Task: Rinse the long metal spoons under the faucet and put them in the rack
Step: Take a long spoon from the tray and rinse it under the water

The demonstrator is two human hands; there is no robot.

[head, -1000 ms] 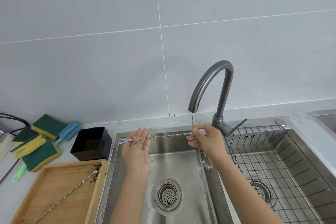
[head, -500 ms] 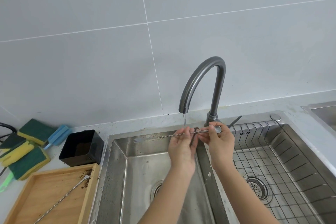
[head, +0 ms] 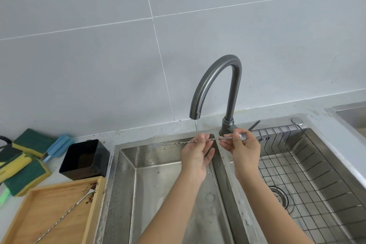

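Spoon (head: 217,138) lies horizontal under the faucet (head: 215,83) stream, long axis left-right, bowl end at right hand (head: 244,147), whose grip pinches it shut. Left hand (head: 196,153) w/ loose fingers rubs the shaft. Rack (head: 309,168) is on the right, so right hand is nearer for transfer.

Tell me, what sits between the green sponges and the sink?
In the head view, a black square container stands on the counter between the sponges and the sink.
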